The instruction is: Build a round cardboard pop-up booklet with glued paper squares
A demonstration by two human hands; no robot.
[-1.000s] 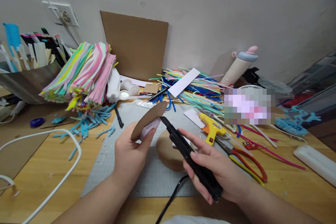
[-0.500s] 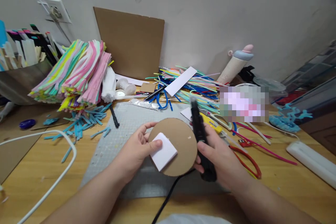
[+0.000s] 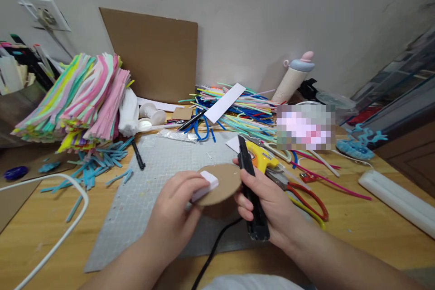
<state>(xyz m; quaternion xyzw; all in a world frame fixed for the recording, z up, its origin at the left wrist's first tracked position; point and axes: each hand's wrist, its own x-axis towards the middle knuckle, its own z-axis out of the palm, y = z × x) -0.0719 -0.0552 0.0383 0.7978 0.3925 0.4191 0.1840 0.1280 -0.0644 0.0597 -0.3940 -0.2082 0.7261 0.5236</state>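
My left hand is closed on the left edge of a round cardboard disc, fingers on top and thumb low at the near side. Under those fingers, a thick white square piece rests against the disc's upper face. My right hand is wrapped round a black glue gun, which slants with its front end pointing away from me. The gun's body stands beside the disc's right edge; its tip is hard to make out. A black cord runs from beneath the disc towards me.
A grey cutting mat lies beneath my hands. Right of them are a yellow tool and red-handled scissors. Bundled pipe cleaners, cut blue pieces and a white cable lie left. A power strip sits right.
The disc has tipped from facing me to nearly level. My left fingers have come over the white piece, where the thumb was before. The view has shifted slightly right.
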